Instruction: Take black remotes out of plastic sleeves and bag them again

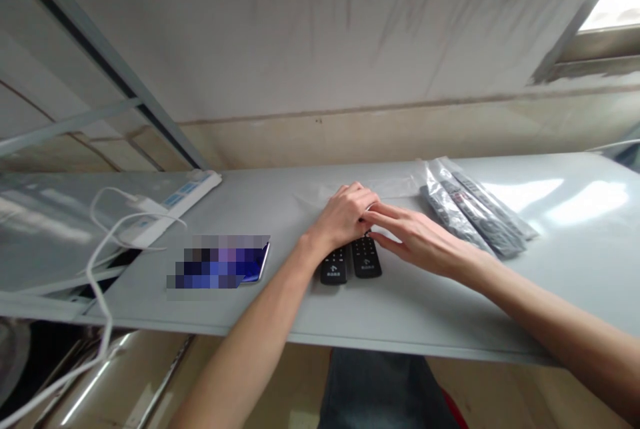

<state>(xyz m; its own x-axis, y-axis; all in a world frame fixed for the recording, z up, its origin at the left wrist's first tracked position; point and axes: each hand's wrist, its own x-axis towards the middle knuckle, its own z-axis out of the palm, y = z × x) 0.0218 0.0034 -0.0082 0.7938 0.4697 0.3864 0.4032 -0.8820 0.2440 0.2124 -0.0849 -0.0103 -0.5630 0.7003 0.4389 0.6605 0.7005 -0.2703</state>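
Two black remote controls lie side by side on the grey table: the left remote (333,270) and the right remote (367,261). Their upper ends are hidden beneath my hands. My left hand (345,212) is curled over them, its fingers closed and mostly out of sight. My right hand (405,229) meets it from the right, thumb and fingers drawn together at the left fingertips. Whatever sits between the fingers is too small and covered to make out. Behind the hands a clear plastic bag (395,187) lies flat.
Several remotes in clear plastic sleeves (475,209) lie to the right. On the left are a phone (256,266), partly pixelated, and a white power strip (173,209) with a plugged-in charger. Its white cable (95,282) hangs over the grey table's (425,322) front edge. A wall stands behind.
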